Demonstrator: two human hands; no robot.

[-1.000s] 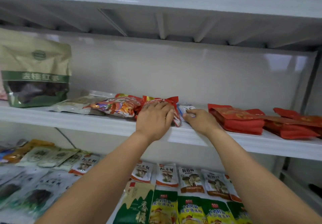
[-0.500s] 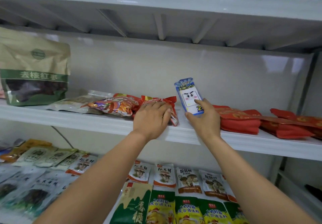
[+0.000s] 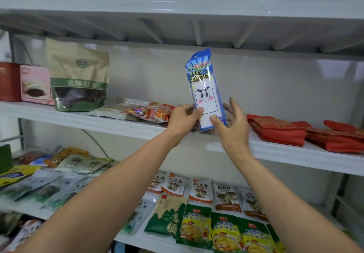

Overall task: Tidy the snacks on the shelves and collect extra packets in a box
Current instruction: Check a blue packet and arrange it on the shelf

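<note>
A blue and white packet (image 3: pixel 205 87) with a cartoon face printed on it stands upright in the air, just above the front edge of the middle shelf (image 3: pixel 279 151) and held between both hands. Its top reaches nearly to the underside of the upper shelf (image 3: pixel 177 4).

The left hand (image 3: pixel 182 119) grips the packet's lower left edge, its thumb laid across the front and its fingers curled out of sight behind. The right hand (image 3: pixel 235 128) pinches the lower right corner, with the thumb on the front and the fingers spread loosely behind and past the right edge. The packet's bottom end sits between the two hands, and most of its length rises clear above them.

On the middle shelf, just left of the left hand, colourful snack packets (image 3: pixel 151 113) lie flat. A tall tan and green pouch (image 3: pixel 78 75) stands further left beside a pink box (image 3: pixel 35 85). Red packets (image 3: pixel 275 130) are stacked to the right of the right hand, apart from it.

On the lower shelf (image 3: pixel 157 241), beneath the forearms, lie rows of mushroom packets (image 3: pixel 200 190) and green and yellow packets (image 3: pixel 226 231).
</note>
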